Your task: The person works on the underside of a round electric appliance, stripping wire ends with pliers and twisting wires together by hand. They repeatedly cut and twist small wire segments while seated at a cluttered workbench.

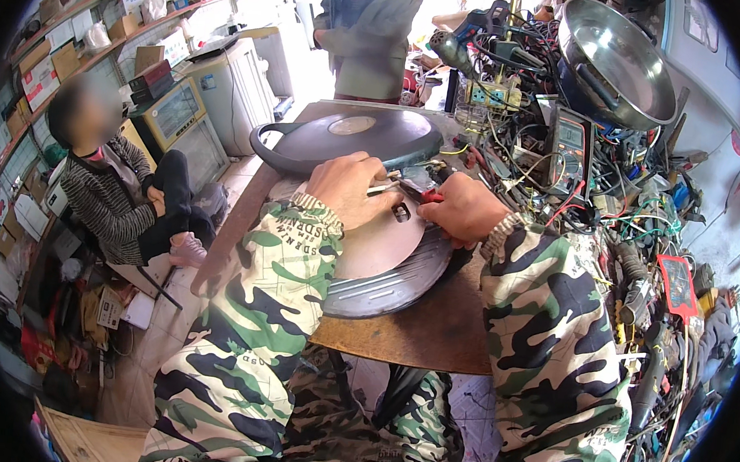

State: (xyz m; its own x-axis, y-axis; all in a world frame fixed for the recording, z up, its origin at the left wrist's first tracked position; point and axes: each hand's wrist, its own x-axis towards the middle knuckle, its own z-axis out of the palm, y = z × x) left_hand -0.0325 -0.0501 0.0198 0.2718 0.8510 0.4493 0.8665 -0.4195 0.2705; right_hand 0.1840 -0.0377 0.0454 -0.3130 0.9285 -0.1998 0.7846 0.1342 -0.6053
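Note:
My left hand rests over a pale round metal plate on a grey ridged pan-like base, its curled fingers at a small thin part near the plate's back edge; what they grip is unclear. My right hand is closed on a red-handled tool, whose tip is hidden among small wires and parts. A dark oval lid with a handle lies just behind.
The worn workbench has piled wires, tools, a multimeter and a steel pan along its right. A seated person is at left; another person stands beyond. Cluttered shelves line the left wall.

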